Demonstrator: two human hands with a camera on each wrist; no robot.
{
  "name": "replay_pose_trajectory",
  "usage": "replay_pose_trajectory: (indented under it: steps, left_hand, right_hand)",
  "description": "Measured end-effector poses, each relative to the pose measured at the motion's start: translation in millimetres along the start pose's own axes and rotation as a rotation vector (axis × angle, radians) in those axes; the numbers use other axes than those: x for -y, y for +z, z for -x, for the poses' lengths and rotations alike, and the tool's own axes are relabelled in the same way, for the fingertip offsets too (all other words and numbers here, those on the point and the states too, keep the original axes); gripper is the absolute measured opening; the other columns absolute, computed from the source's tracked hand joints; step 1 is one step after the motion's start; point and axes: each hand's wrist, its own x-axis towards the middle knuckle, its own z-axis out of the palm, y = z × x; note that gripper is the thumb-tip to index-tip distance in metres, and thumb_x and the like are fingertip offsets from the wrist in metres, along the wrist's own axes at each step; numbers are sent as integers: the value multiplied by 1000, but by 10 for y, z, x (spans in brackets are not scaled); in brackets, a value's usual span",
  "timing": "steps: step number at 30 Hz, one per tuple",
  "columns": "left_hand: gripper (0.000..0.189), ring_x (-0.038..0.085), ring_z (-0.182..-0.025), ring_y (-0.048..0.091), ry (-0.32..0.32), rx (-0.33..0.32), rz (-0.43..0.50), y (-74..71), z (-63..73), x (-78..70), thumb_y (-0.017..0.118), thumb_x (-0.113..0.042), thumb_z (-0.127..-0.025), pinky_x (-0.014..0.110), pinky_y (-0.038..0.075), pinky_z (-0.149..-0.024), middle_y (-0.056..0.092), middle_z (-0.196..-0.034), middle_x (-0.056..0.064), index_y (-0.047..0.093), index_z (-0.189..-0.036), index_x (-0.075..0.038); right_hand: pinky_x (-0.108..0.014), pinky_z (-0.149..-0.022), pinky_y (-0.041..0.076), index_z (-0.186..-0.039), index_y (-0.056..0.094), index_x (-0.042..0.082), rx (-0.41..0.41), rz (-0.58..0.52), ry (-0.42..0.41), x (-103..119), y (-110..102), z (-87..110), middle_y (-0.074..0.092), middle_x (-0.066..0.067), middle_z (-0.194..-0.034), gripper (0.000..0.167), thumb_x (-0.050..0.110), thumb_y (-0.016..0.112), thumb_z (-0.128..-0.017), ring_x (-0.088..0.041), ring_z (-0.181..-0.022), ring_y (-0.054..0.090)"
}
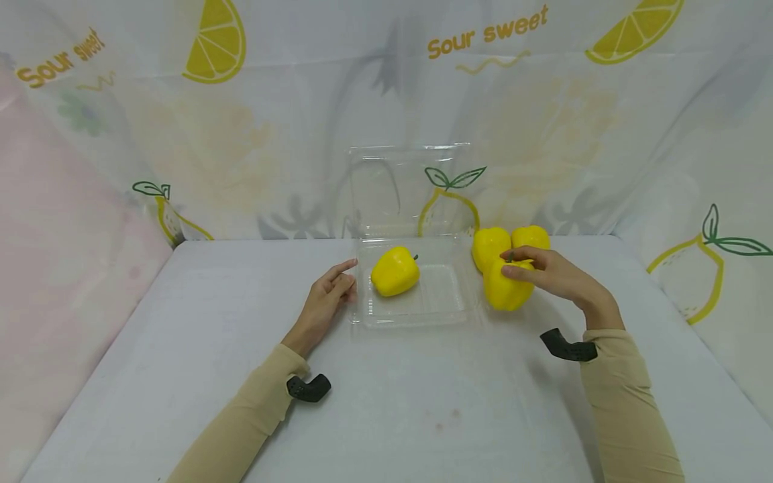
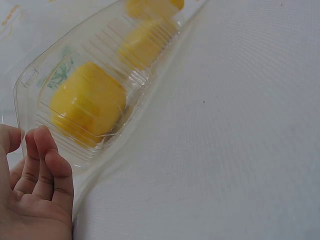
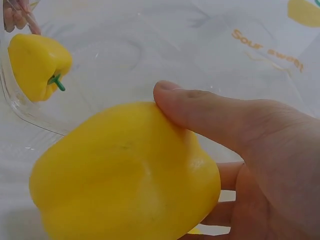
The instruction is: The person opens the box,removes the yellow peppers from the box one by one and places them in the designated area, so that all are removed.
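My right hand (image 1: 552, 272) grips a yellow bell pepper (image 1: 507, 288) near its stem, thumb on one side and fingers on the other. In the right wrist view this bell pepper (image 3: 125, 175) fills the foreground. Two more yellow bell peppers (image 1: 490, 247) (image 1: 531, 236) stand just behind it, right of a clear plastic container (image 1: 417, 324). Inside the container, toward its left, another yellow bell pepper (image 1: 394, 272) lies on its side. My left hand (image 1: 323, 302) pinches the container's left edge, with fingers (image 2: 62, 170) bent beside the clear wall.
The container's hinged lid (image 1: 386, 194) stands raised at the back, before a printed cloth backdrop (image 1: 314, 121). A white cloth-covered table (image 1: 392, 402) lies under everything. Dark curved devices (image 1: 309, 388) are worn at both wrists.
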Motion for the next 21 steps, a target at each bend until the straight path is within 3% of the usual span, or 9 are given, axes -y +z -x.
replay_pose_trajectory:
  steps: [14, 21]
  left_hand:
    - [44, 9, -71, 51, 8, 5, 7, 0, -1, 12, 50, -23, -99, 17, 46, -70, 55, -76, -4, 43, -140, -9]
    - [40, 9, -70, 51, -8, -4, 22, 2, -6, 1, 50, -22, -99, 17, 46, -68, 55, -76, -3, 46, -138, -13]
  right_hand:
    - [-59, -102, 34, -133, 48, 15, 34, 26, 0, -25, 27, -7, 45, -13, -140, 59, 54, 54, -90, -37, -127, 39]
    - [-61, -102, 33, -134, 47, 13, 50, 46, 8, -26, 33, -17, 45, -15, -141, 60, 53, 55, -90, -39, -129, 38]
